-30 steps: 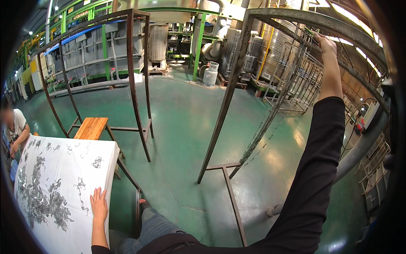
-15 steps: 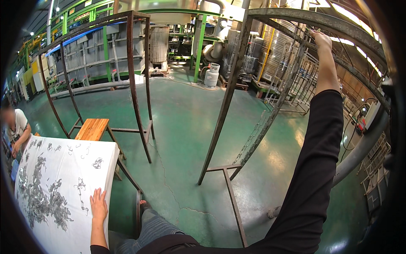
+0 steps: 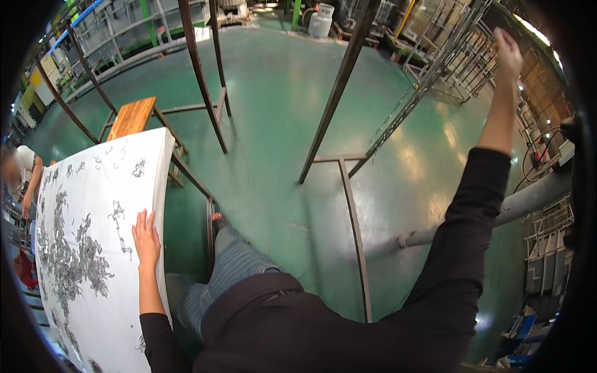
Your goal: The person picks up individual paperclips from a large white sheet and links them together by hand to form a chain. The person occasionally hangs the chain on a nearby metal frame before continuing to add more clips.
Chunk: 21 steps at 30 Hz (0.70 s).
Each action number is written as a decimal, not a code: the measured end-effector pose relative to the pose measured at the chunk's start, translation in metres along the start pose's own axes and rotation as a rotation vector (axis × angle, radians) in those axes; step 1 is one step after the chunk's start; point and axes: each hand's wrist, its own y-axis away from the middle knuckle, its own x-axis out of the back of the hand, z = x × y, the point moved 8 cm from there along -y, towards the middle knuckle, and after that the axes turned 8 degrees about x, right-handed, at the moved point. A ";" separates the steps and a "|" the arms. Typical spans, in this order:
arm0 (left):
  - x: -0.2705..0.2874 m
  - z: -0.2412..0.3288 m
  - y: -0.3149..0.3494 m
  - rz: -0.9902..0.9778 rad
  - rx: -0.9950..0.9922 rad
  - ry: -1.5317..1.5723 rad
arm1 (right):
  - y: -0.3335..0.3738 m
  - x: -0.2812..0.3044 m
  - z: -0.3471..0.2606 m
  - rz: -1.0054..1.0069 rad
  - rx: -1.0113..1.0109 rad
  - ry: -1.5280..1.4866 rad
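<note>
My left hand (image 3: 147, 239) lies flat with fingers stretched on the right edge of a white-covered table (image 3: 127, 311). Many small dark metal links (image 3: 65, 248) are heaped across the cloth. A few linked pieces (image 3: 118, 214) lie near my left fingertips, apart from the heap. At the upper right, my right hand (image 3: 510, 59) is raised on an outstretched arm, its fingers drawn together; anything between them is too small to make out. To its left, a chain (image 3: 388, 121) hangs along the tall dark metal frame (image 3: 339, 93), whose top is out of view.
Another dark frame (image 3: 202, 81) stands beyond the table by a wooden bench (image 3: 130, 118). A floor bar (image 3: 354, 236) and a thick grey pipe (image 3: 435, 233) lie near my right side. A person (image 3: 28, 165) is at the table's far left. A gas cylinder (image 3: 321, 22) stands at the back.
The view has tilted down, and the top of the frame has left the picture. My right hand has come away from the upper bar toward the right. My left hand stays on the table.
</note>
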 end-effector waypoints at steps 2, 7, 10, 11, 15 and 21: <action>0.000 -0.001 -0.001 0.008 -0.004 -0.008 | 0.082 -0.004 0.039 -0.041 -0.017 -0.111; 0.001 0.000 -0.002 0.018 -0.035 -0.020 | 0.320 -0.009 0.156 -0.185 -0.554 0.082; 0.002 0.000 -0.001 0.032 -0.050 -0.029 | 0.424 -0.026 0.181 -0.490 -0.742 0.202; 0.002 0.000 -0.001 0.036 -0.054 -0.026 | 0.448 -0.028 0.185 -0.497 -0.830 0.226; 0.004 0.000 -0.001 0.047 -0.062 -0.039 | 0.471 -0.042 0.174 -0.561 -0.686 0.357; 0.007 0.004 0.001 0.060 -0.070 -0.047 | 0.471 -0.049 0.160 -0.553 -0.729 0.436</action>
